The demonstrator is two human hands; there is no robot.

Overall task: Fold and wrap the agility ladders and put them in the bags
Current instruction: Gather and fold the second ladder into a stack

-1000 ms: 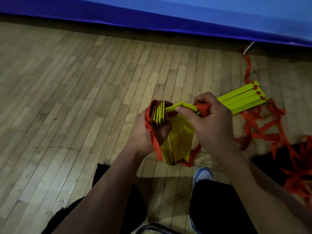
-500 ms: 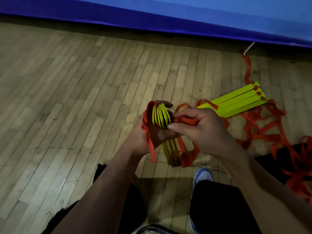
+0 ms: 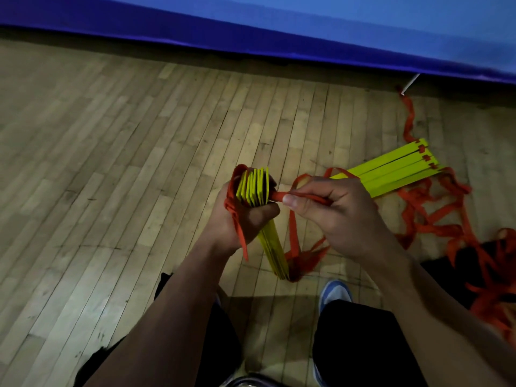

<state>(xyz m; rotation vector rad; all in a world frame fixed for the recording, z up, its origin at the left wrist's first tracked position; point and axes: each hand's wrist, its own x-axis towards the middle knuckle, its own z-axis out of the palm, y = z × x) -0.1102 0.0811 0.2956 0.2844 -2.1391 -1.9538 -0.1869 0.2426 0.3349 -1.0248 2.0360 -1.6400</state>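
Observation:
A stacked bundle of yellow ladder rungs stands on end in front of me, gripped near its top by my left hand. Orange strap loops hang over that hand's outer side. My right hand pinches a length of orange strap that runs from the top of the bundle toward the right. More orange strap droops down to the bundle's lower end. A second group of yellow rungs lies flat on the floor to the right, joined by tangled orange straps.
The wooden floor stretches left and ahead to a blue padded mat along the wall. A dark bag under orange straps lies at the right edge. My legs in black trousers and a blue-white shoe are below the hands.
The last loose rung was folded flat onto the stack. My right hand then drew the orange strap away from the bundle's top toward the right. The left hand kept its grip.

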